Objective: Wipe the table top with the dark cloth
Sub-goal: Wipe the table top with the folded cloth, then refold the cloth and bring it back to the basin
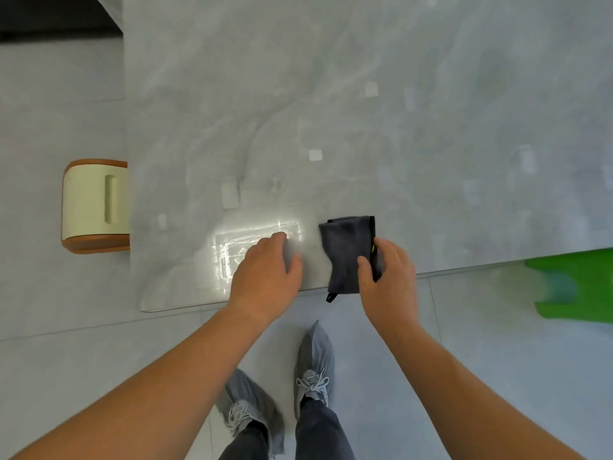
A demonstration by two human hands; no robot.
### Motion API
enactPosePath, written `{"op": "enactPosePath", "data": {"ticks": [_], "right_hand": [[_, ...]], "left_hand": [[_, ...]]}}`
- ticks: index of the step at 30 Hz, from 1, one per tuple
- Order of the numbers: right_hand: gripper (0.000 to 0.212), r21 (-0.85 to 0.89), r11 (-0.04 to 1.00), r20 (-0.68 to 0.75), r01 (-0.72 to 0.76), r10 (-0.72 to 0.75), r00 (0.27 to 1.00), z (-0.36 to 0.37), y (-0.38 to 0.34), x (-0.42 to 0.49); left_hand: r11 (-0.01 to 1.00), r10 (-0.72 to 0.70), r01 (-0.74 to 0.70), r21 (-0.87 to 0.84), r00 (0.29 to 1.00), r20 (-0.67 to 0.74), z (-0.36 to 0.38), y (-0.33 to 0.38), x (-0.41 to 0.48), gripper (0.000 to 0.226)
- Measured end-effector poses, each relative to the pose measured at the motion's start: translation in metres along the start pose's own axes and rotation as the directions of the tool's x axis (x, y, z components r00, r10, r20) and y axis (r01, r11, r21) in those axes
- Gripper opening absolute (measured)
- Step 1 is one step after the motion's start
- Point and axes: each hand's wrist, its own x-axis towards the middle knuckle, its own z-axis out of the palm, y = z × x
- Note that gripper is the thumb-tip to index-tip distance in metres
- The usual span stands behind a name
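My right hand [386, 277] pinches the folded dark grey cloth [348, 252] flat at the near edge of the glossy pale grey marbled table top [331, 94], ready to wipe; my left hand [265, 270] rests empty, loosely curled, beside it for balance

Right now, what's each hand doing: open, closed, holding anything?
Left hand: open, empty, palm down on the table near its front edge.
Right hand: closed on the folded dark cloth, thumb on top, at the table's edge.
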Motion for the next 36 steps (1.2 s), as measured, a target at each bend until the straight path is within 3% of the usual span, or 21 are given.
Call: {"op": "enactPosePath", "data": {"ticks": [6, 11, 15, 17, 21, 25, 29, 36], "right_hand": [[0.044, 0.138, 0.974, 0.071, -0.177, 0.168, 0.983, -0.012, -0.006, 0.013], [0.03, 0.314, 0.887, 0.138, -0.338, 0.31, 0.941, -0.004, -0.02, 0.027], [0.007, 0.401, 0.826, 0.215, -0.396, 0.335, 0.917, -0.013, -0.022, 0.027], [0.008, 0.51, 0.76, 0.23, -0.404, 0.331, 0.915, -0.03, -0.023, 0.021], [0.013, 0.722, 0.523, 0.316, -0.452, 0.332, 0.889, -0.074, -0.019, 0.007], [0.018, 0.822, 0.348, 0.329, -0.45, 0.354, 0.875, -0.118, -0.003, -0.005], [0.011, 0.821, 0.349, 0.267, -0.451, 0.462, 0.845, -0.162, 0.029, -0.013], [0.011, 0.852, 0.356, 0.119, -0.385, 0.584, 0.803, -0.251, 0.126, -0.019]], "left_hand": [[0.933, -0.132, 0.166, -0.319, 0.983, 0.125, 0.03, 0.059, 0.026, 0.028], [0.851, -0.223, 0.268, -0.452, 0.963, 0.15, 0.038, 0.068, 0.029, 0.033], [0.876, -0.17, 0.226, -0.427, 0.972, 0.165, 0.033, 0.066, 0.028, 0.035], [0.87, -0.146, 0.225, -0.438, 0.968, 0.206, 0.026, 0.071, 0.026, 0.039], [0.841, -0.036, 0.171, -0.513, 0.964, 0.263, 0.015, 0.097, 0.014, 0.043], [0.718, 0.043, 0.259, -0.647, 0.91, 0.412, 0.016, 0.142, 0.008, 0.039], [0.779, 0.129, 0.196, -0.595, 0.88, 0.458, 0.04, 0.197, -0.002, 0.023], [0.864, 0.197, 0.126, -0.488, 0.807, 0.557, 0.112, 0.317, -0.02, 0.024]]}}
